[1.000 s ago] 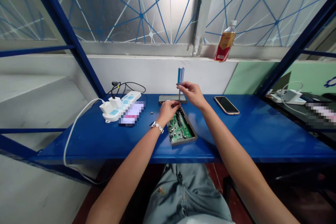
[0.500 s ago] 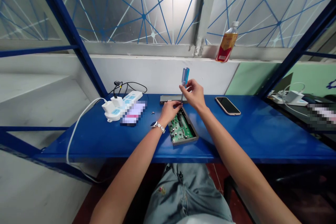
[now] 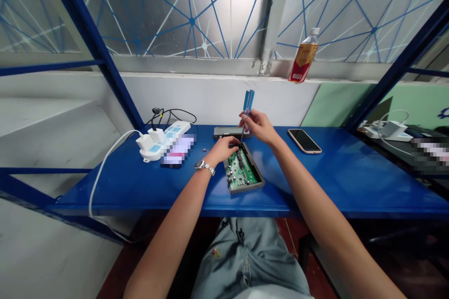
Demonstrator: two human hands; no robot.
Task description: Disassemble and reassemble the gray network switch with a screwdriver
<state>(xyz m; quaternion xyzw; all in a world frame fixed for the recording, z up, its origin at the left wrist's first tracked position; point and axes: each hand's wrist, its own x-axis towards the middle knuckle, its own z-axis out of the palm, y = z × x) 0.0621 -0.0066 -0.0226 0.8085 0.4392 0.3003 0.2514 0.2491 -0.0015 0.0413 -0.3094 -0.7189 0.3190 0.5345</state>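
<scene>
Left hand [image 3: 224, 147] shifted, right hand [image 3: 257, 126] gripping screwdriver [image 3: 249, 100]

Board [image 3: 243, 173] on bench [image 3: 351, 182]; power strip [image 3: 164, 138] left, phone [image 3: 304, 140] right, lid [image 3: 221, 131] probably behind; bottle [image 3: 302, 56] on sill [image 3: 210, 66].

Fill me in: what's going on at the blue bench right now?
A seated person is working on an opened device on the blue bench. The right hand holds a blue-handled screwdriver upright, tip down at the far end of the green circuit board, which sits in its grey case. The left hand rests at the case's far left corner. A grey cover lies behind, a smartphone to the right and a power strip to the left.
</scene>
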